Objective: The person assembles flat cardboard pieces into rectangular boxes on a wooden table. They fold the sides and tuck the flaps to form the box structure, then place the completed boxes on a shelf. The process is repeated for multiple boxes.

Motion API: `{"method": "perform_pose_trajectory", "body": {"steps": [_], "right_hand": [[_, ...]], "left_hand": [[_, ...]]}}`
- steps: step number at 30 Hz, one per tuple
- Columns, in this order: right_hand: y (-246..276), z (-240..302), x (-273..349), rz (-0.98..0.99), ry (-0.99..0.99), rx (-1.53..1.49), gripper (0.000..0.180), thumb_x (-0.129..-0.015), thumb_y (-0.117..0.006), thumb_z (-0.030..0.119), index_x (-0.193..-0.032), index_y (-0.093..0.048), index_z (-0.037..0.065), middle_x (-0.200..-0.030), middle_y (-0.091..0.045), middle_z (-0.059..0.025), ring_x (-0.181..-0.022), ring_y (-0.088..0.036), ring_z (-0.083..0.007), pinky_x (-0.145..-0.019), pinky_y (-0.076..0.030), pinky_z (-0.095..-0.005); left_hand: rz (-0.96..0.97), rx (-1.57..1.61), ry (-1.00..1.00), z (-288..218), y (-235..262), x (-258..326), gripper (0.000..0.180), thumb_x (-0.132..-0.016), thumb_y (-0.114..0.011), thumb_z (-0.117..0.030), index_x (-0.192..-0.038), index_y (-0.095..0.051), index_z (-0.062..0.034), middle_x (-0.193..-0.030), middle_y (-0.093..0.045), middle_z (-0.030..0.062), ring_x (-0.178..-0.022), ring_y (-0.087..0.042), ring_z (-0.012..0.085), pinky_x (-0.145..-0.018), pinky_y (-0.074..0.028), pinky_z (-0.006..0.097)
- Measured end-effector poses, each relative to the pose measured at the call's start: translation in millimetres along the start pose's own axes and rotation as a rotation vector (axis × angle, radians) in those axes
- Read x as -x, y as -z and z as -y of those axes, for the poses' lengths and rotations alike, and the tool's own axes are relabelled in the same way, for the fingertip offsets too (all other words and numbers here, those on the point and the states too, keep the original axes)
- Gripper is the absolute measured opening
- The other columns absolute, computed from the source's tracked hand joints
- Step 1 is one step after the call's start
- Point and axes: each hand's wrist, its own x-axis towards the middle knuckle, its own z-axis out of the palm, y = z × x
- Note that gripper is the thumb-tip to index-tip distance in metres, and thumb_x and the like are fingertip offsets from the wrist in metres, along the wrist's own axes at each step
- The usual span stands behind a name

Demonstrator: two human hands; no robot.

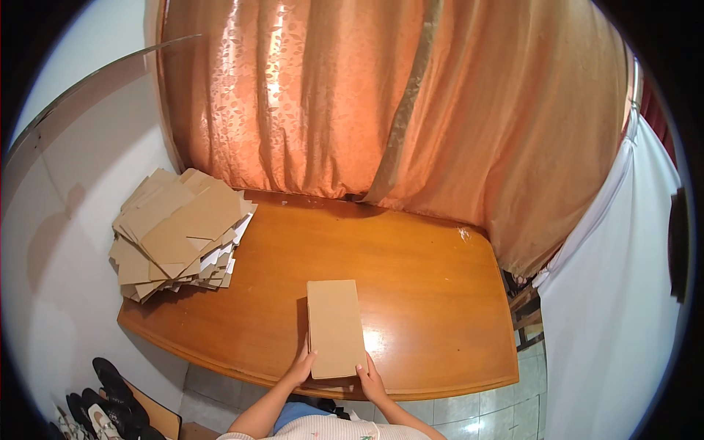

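Observation:
A closed brown cardboard box (336,330), oblong and plain on top, is held between my two hands at the near edge of the wooden table. My left hand (302,367) grips its lower left side, the thumb along the edge. On the lower right side my right hand (371,375) clasps it, thumb near the corner. The undersides of both hands are hidden, and I cannot tell whether the box rests on the table or is slightly raised.
A tall, uneven pile of flat cardboard pieces (183,227) covers the left end of the table (418,293). Orange curtains (352,103) hang behind it, and a white cloth (616,293) hangs at the right. Several dark shoes (110,400) stand at the lower left.

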Motion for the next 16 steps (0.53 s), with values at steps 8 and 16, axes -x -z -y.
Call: {"method": "perform_pose_trajectory", "body": {"steps": [8,16], "right_hand": [[-31.2,46.4,16.7,0.07,0.167,0.054,0.06,-0.096,-0.051,0.022,-0.146,-0.027,-0.001,-0.14,-0.044,-0.0198,-0.132,-0.04,-0.0267,-0.109,-0.029,-0.035],[-96.6,128.4,86.0,0.364,0.463,-0.027,0.095,-0.082,-0.071,0.034,-0.15,-0.013,0.001,-0.144,-0.04,-0.02,-0.136,-0.035,-0.0366,-0.112,-0.017,-0.0486]], "left_hand": [[-0.038,0.233,-0.041,-47.8,20.2,45.4,0.064,-0.099,-0.033,-0.024,-0.152,-0.003,-0.0035,-0.159,-0.01,0.009,-0.146,-0.008,0.0199,-0.117,-0.009,0.033],[-0.386,0.187,-0.329,-123.8,67.2,191.7,0.068,-0.098,-0.036,-0.027,-0.153,0.0,-0.0097,-0.159,-0.009,0.0077,-0.146,-0.01,0.0196,-0.117,-0.009,0.033]]}}
